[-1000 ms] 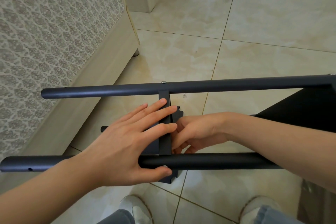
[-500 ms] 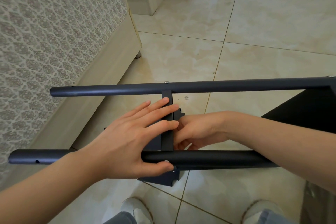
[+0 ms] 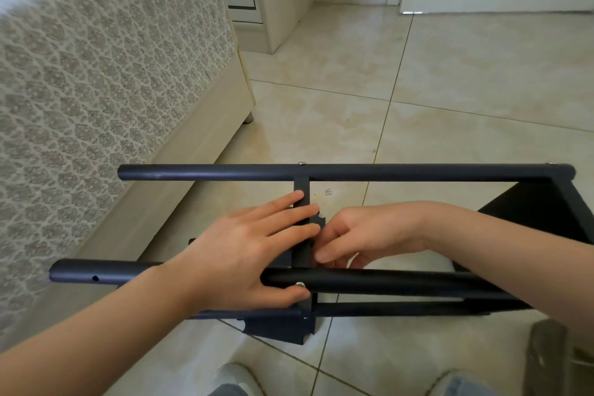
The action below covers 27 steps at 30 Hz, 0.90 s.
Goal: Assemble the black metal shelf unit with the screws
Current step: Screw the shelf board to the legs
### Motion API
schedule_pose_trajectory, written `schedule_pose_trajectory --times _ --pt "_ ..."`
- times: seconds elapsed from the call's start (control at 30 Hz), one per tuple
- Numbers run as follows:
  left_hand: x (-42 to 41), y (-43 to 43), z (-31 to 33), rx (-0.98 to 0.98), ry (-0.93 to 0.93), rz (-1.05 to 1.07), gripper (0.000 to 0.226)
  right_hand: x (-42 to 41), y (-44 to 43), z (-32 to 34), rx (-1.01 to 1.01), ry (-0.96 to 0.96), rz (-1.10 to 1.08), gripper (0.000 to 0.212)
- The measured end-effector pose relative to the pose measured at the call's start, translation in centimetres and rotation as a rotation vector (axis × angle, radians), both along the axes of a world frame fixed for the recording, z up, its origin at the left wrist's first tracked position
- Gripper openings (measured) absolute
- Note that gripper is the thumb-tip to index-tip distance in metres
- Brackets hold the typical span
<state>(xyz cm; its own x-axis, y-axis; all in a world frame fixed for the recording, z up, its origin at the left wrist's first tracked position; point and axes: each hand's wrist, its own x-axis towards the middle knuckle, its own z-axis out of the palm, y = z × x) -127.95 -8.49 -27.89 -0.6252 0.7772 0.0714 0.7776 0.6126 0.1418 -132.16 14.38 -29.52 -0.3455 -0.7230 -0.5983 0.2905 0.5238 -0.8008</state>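
Head | left hand (image 3: 244,254) flat on shelf unit (image 3: 353,172) | floor mark (image 3: 328,192) unreadable

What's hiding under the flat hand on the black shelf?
The left hand lies on the crossbar and the near tube, its thumb beside a silver screw. Whatever sits beneath its palm is covered.

My left hand (image 3: 244,254) lies flat, fingers straight and spread. My right hand (image 3: 363,235) faces it, fingers curled, fingertips nearly meeting.
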Motion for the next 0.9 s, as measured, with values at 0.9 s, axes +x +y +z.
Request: schedule_pose_trajectory --times 0.9 --pt "9.5 -2.9 -2.5 1.027 -1.208 0.967 0.028 9.4 -0.2 2.5 0.503 1.175 -0.016 0.030"
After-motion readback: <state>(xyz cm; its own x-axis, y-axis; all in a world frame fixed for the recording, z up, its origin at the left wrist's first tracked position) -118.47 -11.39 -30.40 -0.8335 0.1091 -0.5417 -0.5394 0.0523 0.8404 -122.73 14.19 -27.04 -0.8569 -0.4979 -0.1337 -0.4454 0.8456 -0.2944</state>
